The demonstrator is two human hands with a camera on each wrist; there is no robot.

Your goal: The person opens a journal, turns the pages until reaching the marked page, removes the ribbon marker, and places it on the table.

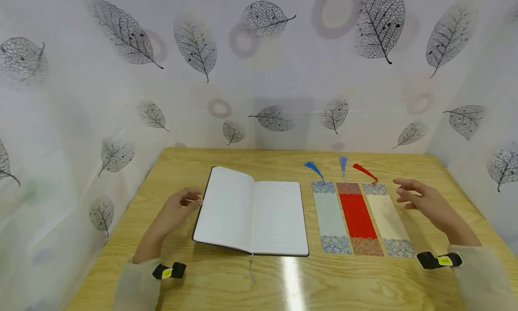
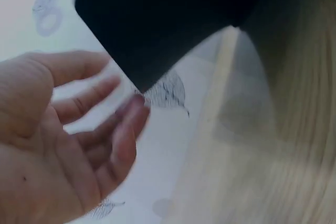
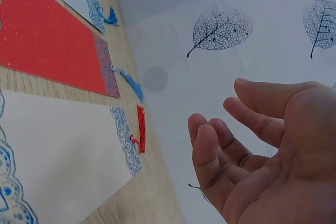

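A notebook lies open on the wooden table, showing faintly lined white pages, with its left side tilted up. My left hand is at the raised left edge, thumb tip right by the page. In the left wrist view, the loosely bent fingers of the left hand come up beside the corner of the dark cover. To the right lie three tasselled bookmarks: a pale green one, a red one and a cream one. My right hand hovers beside the cream bookmark, fingers loosely bent, holding nothing.
A grey ribbon trails from the notebook's bottom edge onto the table. White curtains with a leaf print hang behind the table and at both sides. Black wrist straps sit at both sleeves.
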